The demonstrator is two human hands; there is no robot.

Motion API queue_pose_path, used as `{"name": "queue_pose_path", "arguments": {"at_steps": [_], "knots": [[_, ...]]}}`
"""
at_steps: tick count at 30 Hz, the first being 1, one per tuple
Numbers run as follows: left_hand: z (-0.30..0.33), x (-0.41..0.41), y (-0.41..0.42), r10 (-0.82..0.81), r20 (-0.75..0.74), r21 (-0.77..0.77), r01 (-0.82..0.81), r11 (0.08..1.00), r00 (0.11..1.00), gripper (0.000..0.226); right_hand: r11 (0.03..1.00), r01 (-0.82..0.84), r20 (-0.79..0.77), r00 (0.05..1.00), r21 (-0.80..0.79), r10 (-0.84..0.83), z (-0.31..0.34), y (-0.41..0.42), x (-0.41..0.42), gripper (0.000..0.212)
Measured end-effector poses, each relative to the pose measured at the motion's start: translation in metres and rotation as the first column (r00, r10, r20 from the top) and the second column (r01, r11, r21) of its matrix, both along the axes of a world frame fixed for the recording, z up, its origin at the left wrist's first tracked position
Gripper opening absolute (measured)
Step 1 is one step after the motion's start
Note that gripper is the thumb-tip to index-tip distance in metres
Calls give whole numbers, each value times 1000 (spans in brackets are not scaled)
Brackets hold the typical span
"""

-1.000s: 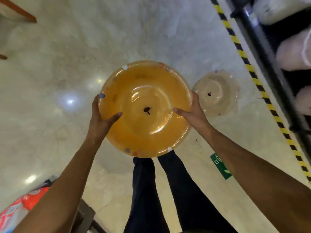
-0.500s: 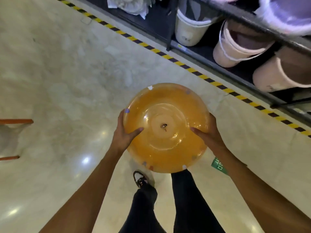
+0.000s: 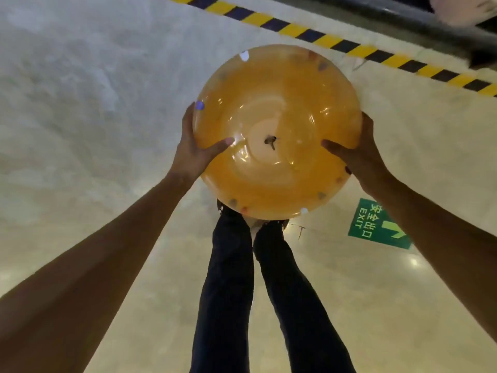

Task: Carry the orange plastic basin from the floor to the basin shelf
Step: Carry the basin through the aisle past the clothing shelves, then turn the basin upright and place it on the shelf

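You are holding the round, translucent orange plastic basin (image 3: 277,130) off the pale marble floor (image 3: 80,103) in front of you, above your dark-trousered legs (image 3: 228,292). Half a second ago the dark metal shelf with its pale basins was filling the top right; now only its lower rail (image 3: 419,22) and the blurred edge of one pale basin (image 3: 468,9) are showing, and the yellow-and-black striped floor tape (image 3: 336,44) is running just past the orange basin's far rim. The green exit sign on the floor (image 3: 379,224) is sitting in full view by your right forearm.

Your left hand (image 3: 193,149) is gripping the left rim, thumb lying inside, fingers wrapping underneath out of sight. Your right hand (image 3: 357,152) is clamping the right rim the same way. The basin is carrying nothing loose; only a small dark mark at its centre and coloured spots around the rim are showing.
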State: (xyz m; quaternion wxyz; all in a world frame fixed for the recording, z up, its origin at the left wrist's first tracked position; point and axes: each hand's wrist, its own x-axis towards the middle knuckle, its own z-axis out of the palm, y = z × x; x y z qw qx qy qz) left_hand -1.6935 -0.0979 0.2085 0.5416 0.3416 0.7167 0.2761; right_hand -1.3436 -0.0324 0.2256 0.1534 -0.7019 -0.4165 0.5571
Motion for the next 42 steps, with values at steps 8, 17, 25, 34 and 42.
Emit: {"name": "queue_pose_path", "arguments": {"at_steps": [8, 17, 25, 34, 42], "knots": [[-174, -4, 34, -127, -1, -13, 127, 992, 992, 113, 995, 73, 5, 997, -75, -73, -186, 0, 1, 93], [-235, 0, 34, -97, -102, -21, 95, 995, 990, 113, 987, 160, -31, 987, 8, -160, -260, -11, 3, 100], [-213, 1, 43, -121, -129, -13, 121, 993, 984, 106, 980, 200, -7, 980, -5, -200, -240, -8, 4, 116], [-4, 18, 76, -253, -133, -1, 256, 967, 958, 104, 973, 230, 53, 972, -14, -228, -24, -10, 24, 111], [297, 52, 99, -336, -161, 73, 351, 934, 928, 112, 961, 240, 10, 970, 138, -244, 275, -10, 62, 111]]}}
